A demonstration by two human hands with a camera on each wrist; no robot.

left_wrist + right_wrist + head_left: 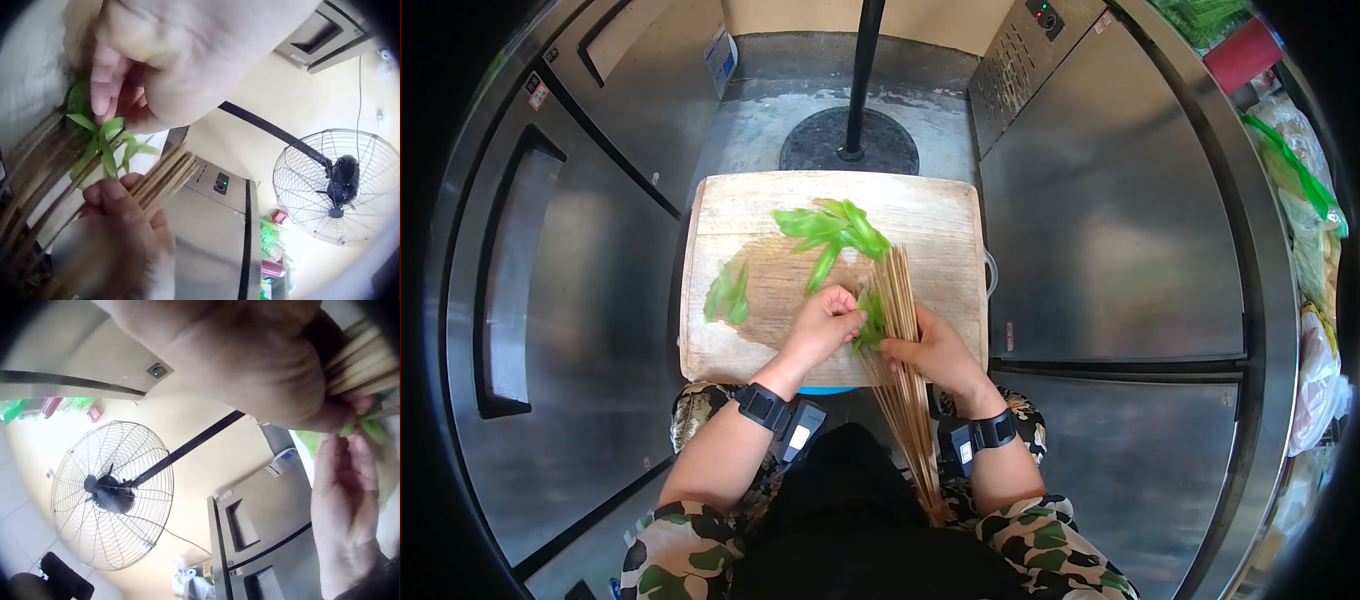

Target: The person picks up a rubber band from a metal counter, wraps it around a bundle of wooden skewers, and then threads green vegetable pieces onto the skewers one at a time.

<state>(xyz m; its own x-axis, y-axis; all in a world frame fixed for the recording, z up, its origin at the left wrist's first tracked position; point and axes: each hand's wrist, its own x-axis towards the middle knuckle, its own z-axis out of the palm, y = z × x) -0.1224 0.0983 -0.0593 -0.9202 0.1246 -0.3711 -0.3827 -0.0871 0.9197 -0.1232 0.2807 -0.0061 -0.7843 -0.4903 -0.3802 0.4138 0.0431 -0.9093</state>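
Stainless steel cabinets point(1100, 230) are flanking a wooden cutting board point(740, 355) in the head view, where the right hand point(935, 352) is gripping a bundle of skewers point(912, 410) at the board's 5 o'clock edge and loose green pieces point(835, 228) are lying toward 12 o'clock. In the left wrist view, the left hand point(181, 56) is pinching a green vegetable piece point(103, 140) at 9 o'clock, against the skewers. In the right wrist view, the right hand's fingers are curling round the skewers point(356, 359) at 2 o'clock.

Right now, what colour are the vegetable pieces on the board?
Bright green; the vegetable pieces show best in the head view.
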